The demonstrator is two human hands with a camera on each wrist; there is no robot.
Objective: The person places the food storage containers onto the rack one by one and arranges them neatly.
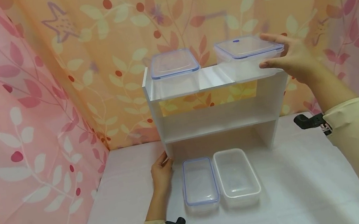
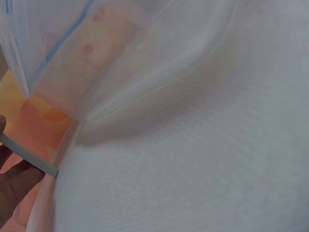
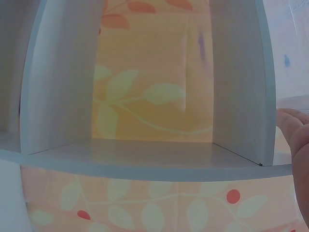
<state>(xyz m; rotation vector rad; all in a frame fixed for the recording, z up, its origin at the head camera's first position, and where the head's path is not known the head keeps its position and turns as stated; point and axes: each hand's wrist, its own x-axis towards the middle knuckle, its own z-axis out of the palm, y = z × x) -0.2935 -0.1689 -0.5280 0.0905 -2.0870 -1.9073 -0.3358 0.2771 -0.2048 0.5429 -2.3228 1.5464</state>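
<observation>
A white two-tier shelf (image 1: pixel 219 119) stands on the table. Low on its left side panel, my left hand (image 1: pixel 162 174) pinches the edge; in the left wrist view the thumb and fingers lie on either side of the panel (image 2: pixel 30 158). On the top board, my right hand (image 1: pixel 298 60) grips the right end of a clear food container (image 1: pixel 249 65) with a blue-rimmed lid, thumb in front and fingers at the back. Beside it on the left sits another lidded food container (image 1: pixel 176 83). The right wrist view shows only part of that hand (image 3: pixel 297 133) at the edge.
On the white-covered table (image 1: pixel 300 186), before the shelf, lie a blue-rimmed clear container (image 1: pixel 200 181) and a container with a whitish rim (image 1: pixel 236 173), side by side. Patterned curtains (image 1: pixel 110 99) hang behind and at both sides.
</observation>
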